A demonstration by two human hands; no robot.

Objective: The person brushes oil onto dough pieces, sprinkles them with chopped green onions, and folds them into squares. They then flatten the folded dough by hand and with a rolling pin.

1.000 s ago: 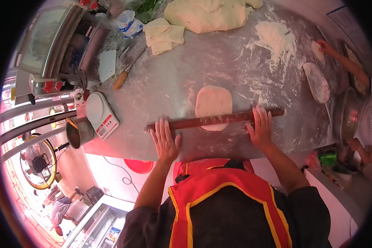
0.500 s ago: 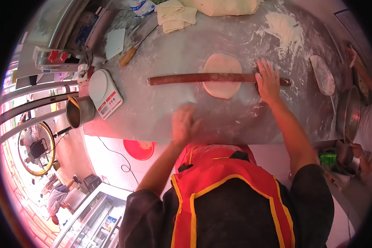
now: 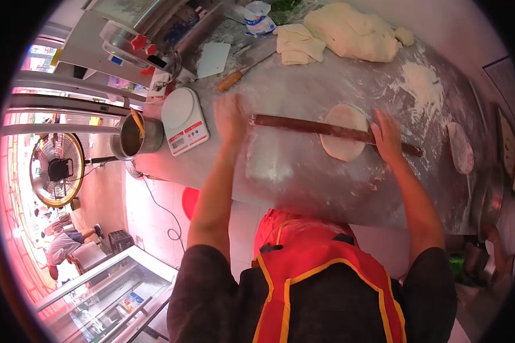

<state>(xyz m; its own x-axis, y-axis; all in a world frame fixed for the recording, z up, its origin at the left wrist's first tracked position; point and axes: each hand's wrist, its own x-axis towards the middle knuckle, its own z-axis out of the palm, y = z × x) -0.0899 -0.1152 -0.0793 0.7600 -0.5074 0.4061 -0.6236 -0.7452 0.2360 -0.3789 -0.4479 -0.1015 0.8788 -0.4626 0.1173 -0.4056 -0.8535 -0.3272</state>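
Note:
A flat round of dough (image 3: 344, 150) lies on the grey table (image 3: 303, 183), with a long brown rolling pin (image 3: 303, 125) across it. My right hand (image 3: 387, 134) rests on the pin just right of the dough, fingers stretched out. Near the pin's left end is my left hand (image 3: 230, 119), somewhat blurred, its fingers extended and nothing in it. A white scale (image 3: 184, 121) stands to its left. Above that hand lies a tool with a wooden handle (image 3: 230, 81).
Folded dough (image 3: 299, 44) and a large dough mass (image 3: 352, 33) lie at the back. Flour (image 3: 420, 83) and another flat piece (image 3: 460, 147) are on the right. A metal pot (image 3: 133, 140) stands left. A person (image 3: 63, 247) is at lower left.
The view has shifted, so the table's items sit further right. My left hand has moved up and forward from the table's front edge to near the pin's left end. The pin is now tilted.

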